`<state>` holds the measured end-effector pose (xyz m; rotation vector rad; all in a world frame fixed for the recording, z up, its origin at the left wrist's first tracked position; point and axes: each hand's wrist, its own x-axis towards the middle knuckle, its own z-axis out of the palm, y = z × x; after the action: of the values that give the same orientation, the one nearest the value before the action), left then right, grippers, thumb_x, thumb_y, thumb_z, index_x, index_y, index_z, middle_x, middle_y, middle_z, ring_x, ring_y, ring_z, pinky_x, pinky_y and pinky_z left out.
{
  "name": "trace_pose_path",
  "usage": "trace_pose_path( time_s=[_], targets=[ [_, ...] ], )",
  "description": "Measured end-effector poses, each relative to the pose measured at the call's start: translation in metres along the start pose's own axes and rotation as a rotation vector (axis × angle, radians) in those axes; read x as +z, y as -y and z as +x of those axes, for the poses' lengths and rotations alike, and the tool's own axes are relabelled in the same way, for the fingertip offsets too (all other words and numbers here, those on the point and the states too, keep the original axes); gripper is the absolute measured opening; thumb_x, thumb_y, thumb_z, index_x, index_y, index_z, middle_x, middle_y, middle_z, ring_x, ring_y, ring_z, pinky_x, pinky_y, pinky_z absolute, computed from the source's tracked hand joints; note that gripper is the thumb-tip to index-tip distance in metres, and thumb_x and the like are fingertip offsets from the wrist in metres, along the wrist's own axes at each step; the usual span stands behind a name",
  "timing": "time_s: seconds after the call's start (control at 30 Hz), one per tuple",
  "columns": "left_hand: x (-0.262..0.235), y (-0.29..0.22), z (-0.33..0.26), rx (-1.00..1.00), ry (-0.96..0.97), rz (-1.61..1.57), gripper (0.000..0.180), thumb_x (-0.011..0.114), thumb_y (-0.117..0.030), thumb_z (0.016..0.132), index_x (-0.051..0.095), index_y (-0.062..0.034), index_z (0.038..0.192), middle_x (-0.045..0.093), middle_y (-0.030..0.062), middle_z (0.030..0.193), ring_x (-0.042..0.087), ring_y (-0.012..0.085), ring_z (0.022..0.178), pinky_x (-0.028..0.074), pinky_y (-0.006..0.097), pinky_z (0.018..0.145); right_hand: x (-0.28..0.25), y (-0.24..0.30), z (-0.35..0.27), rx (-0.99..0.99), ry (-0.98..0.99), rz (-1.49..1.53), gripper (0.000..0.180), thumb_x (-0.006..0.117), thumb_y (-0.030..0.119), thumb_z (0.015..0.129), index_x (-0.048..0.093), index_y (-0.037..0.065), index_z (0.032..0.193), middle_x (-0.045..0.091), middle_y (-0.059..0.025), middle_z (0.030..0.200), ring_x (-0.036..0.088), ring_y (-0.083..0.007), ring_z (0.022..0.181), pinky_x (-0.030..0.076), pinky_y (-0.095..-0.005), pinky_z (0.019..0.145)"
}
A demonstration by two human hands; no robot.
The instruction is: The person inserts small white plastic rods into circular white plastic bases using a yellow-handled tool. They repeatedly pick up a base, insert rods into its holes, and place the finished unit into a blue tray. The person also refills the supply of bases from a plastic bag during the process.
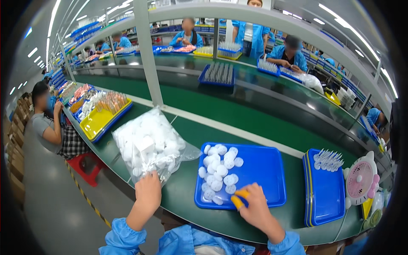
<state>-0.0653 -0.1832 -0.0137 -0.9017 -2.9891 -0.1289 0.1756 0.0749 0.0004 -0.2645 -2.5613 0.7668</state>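
Observation:
A blue tray [263, 170] lies on the green bench before me, with several white round caps [219, 172] spread over its left half. My right hand [254, 207] rests at the tray's near edge, with yellow covers on its fingertips, touching the caps there; whether it holds one I cannot tell. A clear plastic bag [148, 144] full of white caps stands to the left. My left hand [148, 191] is at the bag's near lower edge, its fingers curled against the plastic.
A stack of blue trays [325, 199] with white pointed parts [328, 160] lies to the right, beside a small pink fan [361, 178]. A yellow tray [100, 121] of parts sits left. A seated person [51, 127] works at left; others sit across the conveyor [255, 102].

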Motion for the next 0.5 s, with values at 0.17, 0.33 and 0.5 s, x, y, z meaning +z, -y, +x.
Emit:
trace_pose_path(
  time_s=[0.17, 0.33, 0.5],
  targets=[
    [-0.009, 0.005, 0.004, 0.134, -0.091, -0.278, 0.037, 0.073, -0.005, 0.088, 0.059, 0.0069, 0.120, 0.064, 0.0313, 0.112, 0.065, 0.0522, 0.105, 0.053, 0.059, 0.089, 0.011, -0.011, -0.036, -0.054, 0.078, -0.068, 0.033, 0.083, 0.019, 0.086, 0.079, 0.002, 0.113, 0.066, -0.0102, 0.107, 0.058, -0.0299, 0.102, 0.044, -0.0435, 0.086],
    [0.001, -0.033, 0.032, 0.282, -0.380, -0.422, 0.035, 0.070, -0.003, 0.091, 0.062, 0.0070, 0.124, 0.062, 0.0328, 0.121, 0.059, 0.0534, 0.113, 0.049, 0.057, 0.099, 0.024, -0.015, -0.040, -0.050, 0.069, -0.127, 0.033, 0.081, 0.020, 0.087, 0.079, 0.001, 0.114, 0.065, -0.0093, 0.106, 0.058, -0.0293, 0.102, 0.045, -0.0426, 0.088],
    [0.038, -0.038, 0.053, 0.361, -0.272, -0.199, 0.038, 0.071, -0.005, 0.092, 0.063, 0.0034, 0.129, 0.059, 0.0324, 0.132, 0.055, 0.0542, 0.123, 0.045, 0.061, 0.106, 0.032, -0.010, -0.040, -0.073, 0.019, -0.164, 0.031, 0.079, 0.023, 0.089, 0.078, 0.003, 0.112, 0.065, -0.0090, 0.107, 0.059, -0.0295, 0.102, 0.046, -0.0429, 0.088]
  ],
)
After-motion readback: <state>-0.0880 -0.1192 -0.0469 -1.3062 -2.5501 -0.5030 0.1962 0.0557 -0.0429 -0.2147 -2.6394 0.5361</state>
